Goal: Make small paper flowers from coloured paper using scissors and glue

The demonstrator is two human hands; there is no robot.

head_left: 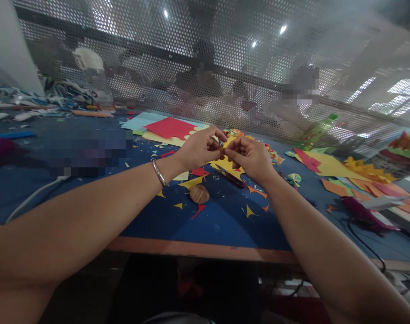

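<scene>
My left hand [205, 146] and my right hand [250, 157] meet above the blue table, fingertips pinched together. Between them is a small orange-brown piece of paper [222, 150], mostly covered by the fingers. Below the hands lie scissors [230, 177], partly over a yellow paper sheet [218, 165] with cut edges. A round wooden disc [199, 194] rests nearer to me, among yellow and red paper scraps [198, 210]. Behind my right hand, small colourful folded-paper pieces [274, 155] are partly hidden.
Red paper [171, 128] lies on light blue sheets at the back. Yellow sheets [326, 163], a green bottle [318, 132] and a purple corded tool [370, 213] are at right. A clear bottle [98, 83] stands back left. A perforated screen [178, 67] closes the far side.
</scene>
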